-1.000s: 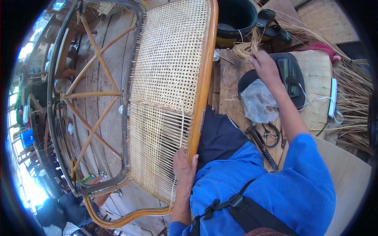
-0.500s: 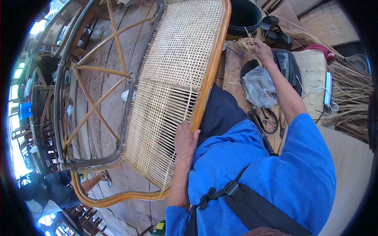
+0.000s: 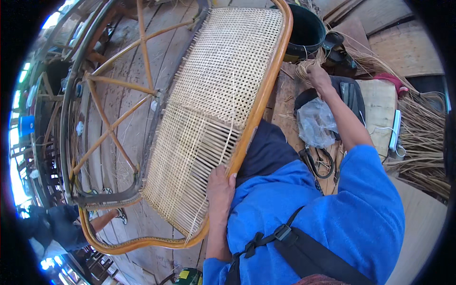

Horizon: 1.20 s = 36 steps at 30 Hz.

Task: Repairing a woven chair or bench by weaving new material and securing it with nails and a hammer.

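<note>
A woven cane panel (image 3: 223, 57) fills part of a chair frame with a curved, varnished wooden rail (image 3: 266, 88). Its lower part has bare parallel strands with gaps between them. My left hand (image 3: 220, 190) lies on these strands beside the rail, thumb apart from the fingers. A loose pale cane strand (image 3: 228, 137) runs along the panel and passes by this hand; the fingertips do not show clearly. Out to the right, my right hand (image 3: 319, 78) has its fingers closed on a bundle of thin cane strands (image 3: 304, 70).
A dark green bucket (image 3: 304, 33) stands behind my right hand. Nearby lie a clear plastic bag (image 3: 316, 123), a black bag (image 3: 349, 92), a white power strip (image 3: 395, 130) and a heap of cane (image 3: 422, 137). Another person's leg (image 3: 102, 221) shows at lower left.
The view has shifted, so the panel sits slightly lower in it. My right hand has closed more fully around the cane bundle. My left hand stays on the panel.
</note>
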Each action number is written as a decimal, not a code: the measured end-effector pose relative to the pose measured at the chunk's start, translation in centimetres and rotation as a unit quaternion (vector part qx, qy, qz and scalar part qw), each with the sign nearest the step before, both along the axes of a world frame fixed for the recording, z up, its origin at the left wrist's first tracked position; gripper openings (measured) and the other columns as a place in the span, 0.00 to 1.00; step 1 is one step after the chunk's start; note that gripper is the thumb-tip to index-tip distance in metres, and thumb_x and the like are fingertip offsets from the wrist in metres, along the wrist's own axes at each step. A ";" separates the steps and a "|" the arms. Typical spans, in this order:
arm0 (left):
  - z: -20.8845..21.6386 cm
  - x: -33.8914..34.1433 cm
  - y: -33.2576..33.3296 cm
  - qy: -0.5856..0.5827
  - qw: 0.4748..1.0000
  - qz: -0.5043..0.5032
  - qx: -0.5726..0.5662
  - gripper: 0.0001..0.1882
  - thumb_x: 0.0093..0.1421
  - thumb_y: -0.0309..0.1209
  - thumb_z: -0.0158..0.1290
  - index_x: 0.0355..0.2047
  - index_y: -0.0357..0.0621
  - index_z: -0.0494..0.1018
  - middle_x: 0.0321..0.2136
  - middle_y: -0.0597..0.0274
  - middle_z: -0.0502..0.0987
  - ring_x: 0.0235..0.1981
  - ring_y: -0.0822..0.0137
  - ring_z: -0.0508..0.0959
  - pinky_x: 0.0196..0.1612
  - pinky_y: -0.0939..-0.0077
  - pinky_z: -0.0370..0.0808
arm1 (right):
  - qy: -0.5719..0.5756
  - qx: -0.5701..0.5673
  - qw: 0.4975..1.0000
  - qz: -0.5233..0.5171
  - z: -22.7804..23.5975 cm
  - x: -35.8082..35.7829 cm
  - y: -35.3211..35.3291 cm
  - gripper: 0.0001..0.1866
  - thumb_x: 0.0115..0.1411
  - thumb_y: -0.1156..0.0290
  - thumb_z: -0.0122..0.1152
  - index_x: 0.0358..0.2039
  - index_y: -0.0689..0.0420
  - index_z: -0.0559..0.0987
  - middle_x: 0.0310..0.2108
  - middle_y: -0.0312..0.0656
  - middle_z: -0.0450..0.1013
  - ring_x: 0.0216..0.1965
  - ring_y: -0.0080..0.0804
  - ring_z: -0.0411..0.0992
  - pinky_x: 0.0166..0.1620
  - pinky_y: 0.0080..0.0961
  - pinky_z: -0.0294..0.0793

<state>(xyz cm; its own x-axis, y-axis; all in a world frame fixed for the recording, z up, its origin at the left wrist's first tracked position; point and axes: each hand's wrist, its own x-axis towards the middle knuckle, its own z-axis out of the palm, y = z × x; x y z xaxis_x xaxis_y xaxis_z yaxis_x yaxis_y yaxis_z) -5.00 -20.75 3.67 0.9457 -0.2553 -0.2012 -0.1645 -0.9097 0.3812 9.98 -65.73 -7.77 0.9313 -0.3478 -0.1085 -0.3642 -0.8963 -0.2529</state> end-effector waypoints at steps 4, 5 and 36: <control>2.5 4.0 -4.0 0.003 0.997 -0.013 -0.070 0.17 0.50 0.28 0.52 0.40 0.35 0.66 0.36 0.46 0.69 0.40 0.49 0.69 0.44 0.63 0.66 | -0.019 0.114 0.993 0.004 2.9 -3.2 -0.9 0.09 0.51 0.69 0.53 0.29 0.61 0.72 0.26 0.47 0.71 0.30 0.39 0.71 0.34 0.30 0.68; 2.7 5.5 -5.6 -0.025 0.991 -0.035 -0.128 0.15 0.51 0.27 0.52 0.39 0.35 0.67 0.35 0.47 0.70 0.39 0.50 0.69 0.44 0.63 0.66 | -0.011 0.115 0.993 0.000 3.0 -3.6 -1.3 0.09 0.51 0.69 0.53 0.29 0.61 0.72 0.26 0.47 0.71 0.30 0.39 0.71 0.34 0.30 0.68; 4.0 4.3 0.1 0.239 0.944 -0.137 -0.180 0.16 0.55 0.37 0.48 0.18 0.37 0.67 0.14 0.56 0.63 0.18 0.67 0.67 0.23 0.70 0.63 | -0.037 0.876 0.448 -0.176 9.3 -8.9 18.3 0.11 0.60 0.69 0.47 0.42 0.57 0.67 0.31 0.38 0.70 0.32 0.28 0.72 0.33 0.22 0.73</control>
